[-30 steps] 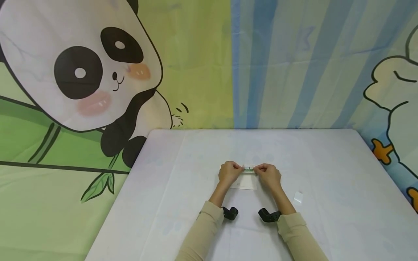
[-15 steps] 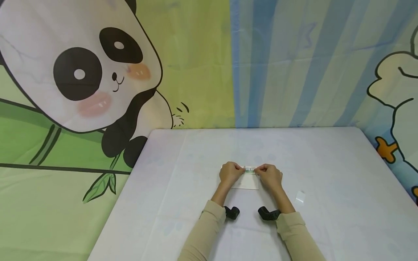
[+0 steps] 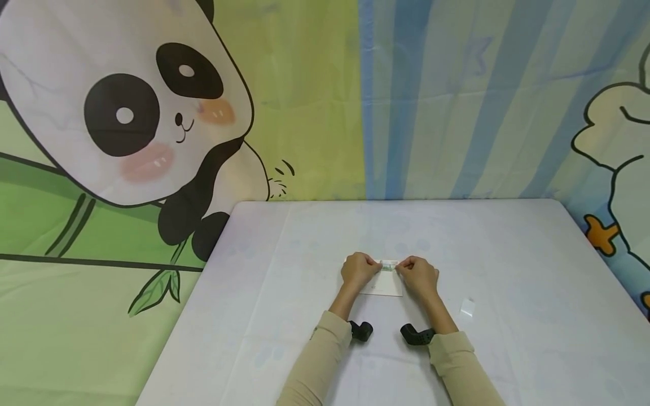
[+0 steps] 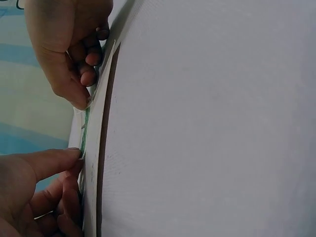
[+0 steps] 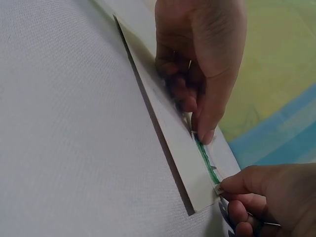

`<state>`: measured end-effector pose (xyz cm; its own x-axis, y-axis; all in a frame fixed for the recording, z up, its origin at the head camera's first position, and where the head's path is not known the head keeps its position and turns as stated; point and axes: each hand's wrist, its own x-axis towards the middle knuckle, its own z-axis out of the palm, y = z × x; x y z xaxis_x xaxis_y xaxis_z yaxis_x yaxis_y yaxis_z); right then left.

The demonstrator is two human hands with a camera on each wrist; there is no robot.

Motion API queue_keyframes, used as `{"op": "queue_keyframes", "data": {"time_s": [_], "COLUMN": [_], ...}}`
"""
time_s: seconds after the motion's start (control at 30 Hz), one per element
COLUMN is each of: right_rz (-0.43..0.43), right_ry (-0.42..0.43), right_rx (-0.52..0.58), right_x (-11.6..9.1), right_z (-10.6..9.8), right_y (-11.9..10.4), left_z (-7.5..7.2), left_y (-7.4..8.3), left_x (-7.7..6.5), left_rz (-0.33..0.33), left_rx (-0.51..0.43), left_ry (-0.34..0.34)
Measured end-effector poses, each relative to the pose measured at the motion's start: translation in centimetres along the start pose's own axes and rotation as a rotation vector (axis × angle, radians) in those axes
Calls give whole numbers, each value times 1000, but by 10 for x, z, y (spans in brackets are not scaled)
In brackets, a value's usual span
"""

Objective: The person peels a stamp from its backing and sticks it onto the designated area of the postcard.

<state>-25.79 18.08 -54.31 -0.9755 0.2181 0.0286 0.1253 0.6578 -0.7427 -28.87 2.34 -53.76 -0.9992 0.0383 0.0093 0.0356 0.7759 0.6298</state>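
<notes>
A small clear strip with a green pattern (image 3: 389, 265) spans the gap between the hands, at the far part of a white card (image 3: 383, 283). The left hand (image 3: 358, 270) pinches its left end between thumb and index finger. At the other end, the right hand (image 3: 419, 275) pinches it the same way. In the right wrist view the strip (image 5: 206, 160) runs along the card (image 5: 173, 143), close to its surface; whether it touches all along cannot be told. Fingers cover both strip ends. The left wrist view shows the card (image 4: 96, 138) nearly edge-on.
A small clear, glossy piece (image 3: 467, 307) lies on the white-covered table (image 3: 533, 270), right of the right forearm. Black wrist-camera mounts (image 3: 417, 335) jut inward from both wrists. Behind the table hangs a printed cloth (image 3: 304, 113) with a panda.
The strip appears to have come down slightly and lies flatter over the card. Both hands keep their pinch and have barely moved.
</notes>
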Motion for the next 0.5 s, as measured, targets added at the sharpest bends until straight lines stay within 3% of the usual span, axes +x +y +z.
{"op": "queue_keyframes", "data": {"time_s": [0.5], "right_rz": [10], "right_ry": [30], "right_rx": [-6], "right_x": [2], "right_z": [4], "right_y": [-1], "left_z": [-1], "left_y": [2], "left_x": [1], "left_rz": [-32], "left_rx": [10], "left_ry": [-24]}}
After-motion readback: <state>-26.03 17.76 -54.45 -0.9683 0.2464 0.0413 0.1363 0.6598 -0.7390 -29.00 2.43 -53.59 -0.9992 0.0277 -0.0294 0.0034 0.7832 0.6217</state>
